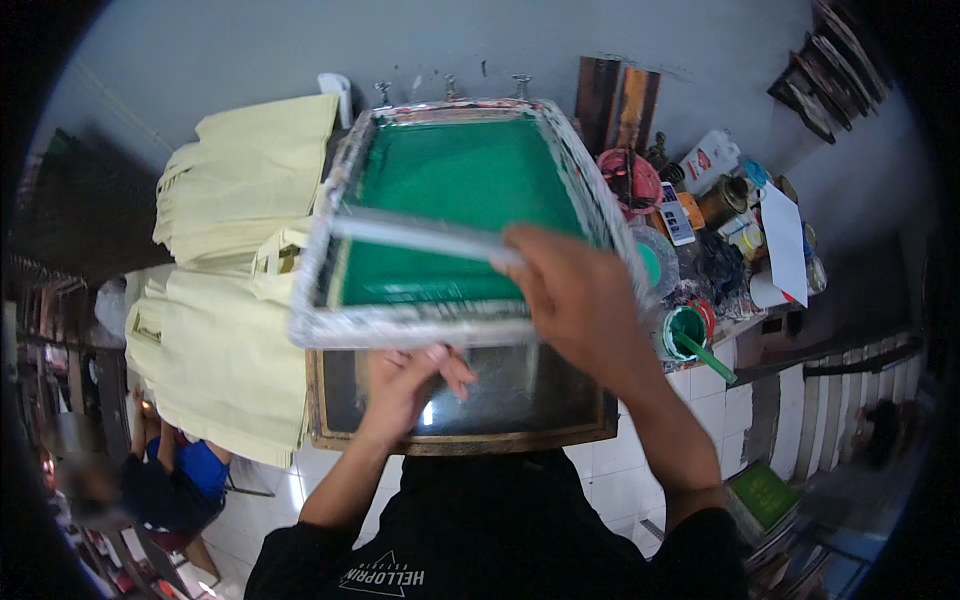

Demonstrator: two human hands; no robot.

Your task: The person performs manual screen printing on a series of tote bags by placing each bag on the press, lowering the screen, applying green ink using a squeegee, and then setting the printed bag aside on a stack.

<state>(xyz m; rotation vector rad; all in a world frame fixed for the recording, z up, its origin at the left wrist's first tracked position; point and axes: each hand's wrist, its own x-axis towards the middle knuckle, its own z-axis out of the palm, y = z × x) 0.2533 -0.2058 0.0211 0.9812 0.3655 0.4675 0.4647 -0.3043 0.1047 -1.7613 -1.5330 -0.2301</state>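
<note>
My right hand (575, 295) is closed around the right end of a long, pale squeegee (420, 236), smeared by motion. The squeegee stretches leftward across a screen-printing frame (420, 328), whose mesh (460, 170) is coated with green. White, paint-stained tape wraps the frame's rim. Just below the near rim is my left hand (410, 395), its fingers loosely bent and apart. Its fingertips are close against the rim; whether they touch it I cannot tell. Under the frame's near side shows a dark glass-topped board (480, 395) with a worn wooden edge.
Pale yellow fabric bags (225, 350) lie stacked on the left. At right stand a green-paint tub (685, 325) with a green stick, a pink basin (630, 182), a phone (677, 213) and several bottles. Clamps (450, 88) line the back. Another person (165, 480) sits lower left.
</note>
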